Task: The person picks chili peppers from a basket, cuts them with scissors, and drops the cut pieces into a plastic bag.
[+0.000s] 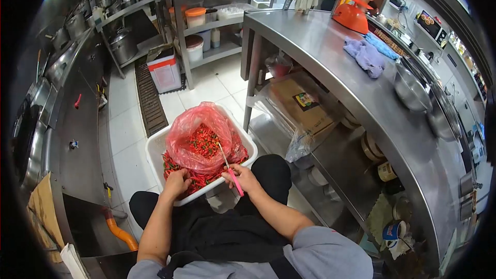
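A white plastic basket (155,151) sits in front of my knees with whole red chilies (211,177) in it, a few of them green. On top of these rests an open pink plastic bag (182,130) with cut chili pieces (203,141) inside. My right hand (245,180) is closed around pink-handled scissors (235,182), their blades pointing up over the bag's right side. Curled fingers of my left hand (177,183) reach down among the whole chilies at the basket's near left; what they pinch is hidden.
To the right stands a steel table (320,46) with an orange scale (351,15), cloths (365,57) and metal bowls (412,89). Beneath it lies a cardboard box (300,101). A steel stove counter (77,124) runs along the left. A floor drain grate (149,98) and a white bin (164,75) lie ahead.
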`<state>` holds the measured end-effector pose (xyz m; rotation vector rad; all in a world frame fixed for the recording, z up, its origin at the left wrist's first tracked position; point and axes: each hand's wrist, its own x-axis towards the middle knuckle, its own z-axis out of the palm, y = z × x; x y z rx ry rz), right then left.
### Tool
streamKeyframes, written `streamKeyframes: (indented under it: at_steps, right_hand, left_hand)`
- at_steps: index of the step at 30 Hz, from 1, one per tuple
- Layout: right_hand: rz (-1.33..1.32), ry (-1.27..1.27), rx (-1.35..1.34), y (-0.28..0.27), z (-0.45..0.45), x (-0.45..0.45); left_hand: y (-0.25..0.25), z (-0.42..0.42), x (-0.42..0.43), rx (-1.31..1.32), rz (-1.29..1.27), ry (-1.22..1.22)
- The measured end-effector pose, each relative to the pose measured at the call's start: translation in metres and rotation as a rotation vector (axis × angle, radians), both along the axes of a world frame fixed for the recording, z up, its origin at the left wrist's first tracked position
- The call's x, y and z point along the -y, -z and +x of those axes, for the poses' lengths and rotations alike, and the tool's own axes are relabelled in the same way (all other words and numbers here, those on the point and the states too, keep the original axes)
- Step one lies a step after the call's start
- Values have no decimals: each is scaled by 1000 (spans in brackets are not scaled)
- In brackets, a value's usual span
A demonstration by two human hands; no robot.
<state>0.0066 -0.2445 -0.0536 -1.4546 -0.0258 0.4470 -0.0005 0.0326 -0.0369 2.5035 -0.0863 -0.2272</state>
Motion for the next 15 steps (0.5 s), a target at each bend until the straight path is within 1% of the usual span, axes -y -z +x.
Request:
streamKeyframes:
  at_steps: [2,4,6,9,10,12,13,15]
  right_hand:
    - [-4,-17,13,0,-1,0]
    - [-1,-4,25,-1,-2,0]
    - [-18,-20,32,-3,-3,-1]
    - [-33,-16,56,-5,-4,-4]
    - [-43,-10,64,-5,-4,-3]
    - [-36,7,73,-3,-4,-2]
    - [-34,-5,59,-1,-5,-2]
    - [-37,-11,37,-3,-6,-1]
  left_hand:
    - [-4,-4,-2,7,-14,0]
    - [-7,-7,-3,-12,-92,-22]
    - [-11,-9,-4,8,-72,-18]
    - [-5,-9,-14,-36,-92,-39]
    - [-3,-10,-17,-27,-93,-34]
    - [-4,-9,-18,164,-42,11]
    - [-9,-10,-17,122,-90,-18]
    - [-18,-13,-11,121,-104,-44]
